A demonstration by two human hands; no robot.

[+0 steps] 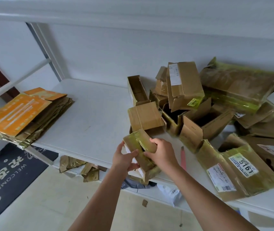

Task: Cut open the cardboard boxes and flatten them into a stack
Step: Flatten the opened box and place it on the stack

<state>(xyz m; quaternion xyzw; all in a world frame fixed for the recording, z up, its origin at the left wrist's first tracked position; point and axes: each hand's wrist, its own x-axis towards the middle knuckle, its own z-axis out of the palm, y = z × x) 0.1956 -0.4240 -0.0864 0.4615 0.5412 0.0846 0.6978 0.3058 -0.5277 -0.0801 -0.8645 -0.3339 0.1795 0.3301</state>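
A small taped cardboard box (145, 161) sits tilted at the near edge of the white table (91, 124). My left hand (124, 158) grips its left side, where a white label shows. My right hand (162, 151) holds its upper flap, fingers curled over the edge. A pink box cutter (183, 157) lies on the table just right of my right wrist, untouched. At the table's left end lies a stack of flattened boxes (28, 114), an orange printed sheet on top. A heap of unflattened boxes (208, 104) fills the right half of the table.
A flat-lying box with a "5161" label (237, 170) sits at the near right edge. Cardboard scraps (79, 169) and a grey mailer bag (171, 192) lie on the floor under the table. A dark welcome mat (8, 177) is at the lower left. A white shelf frame (46, 52) rises behind.
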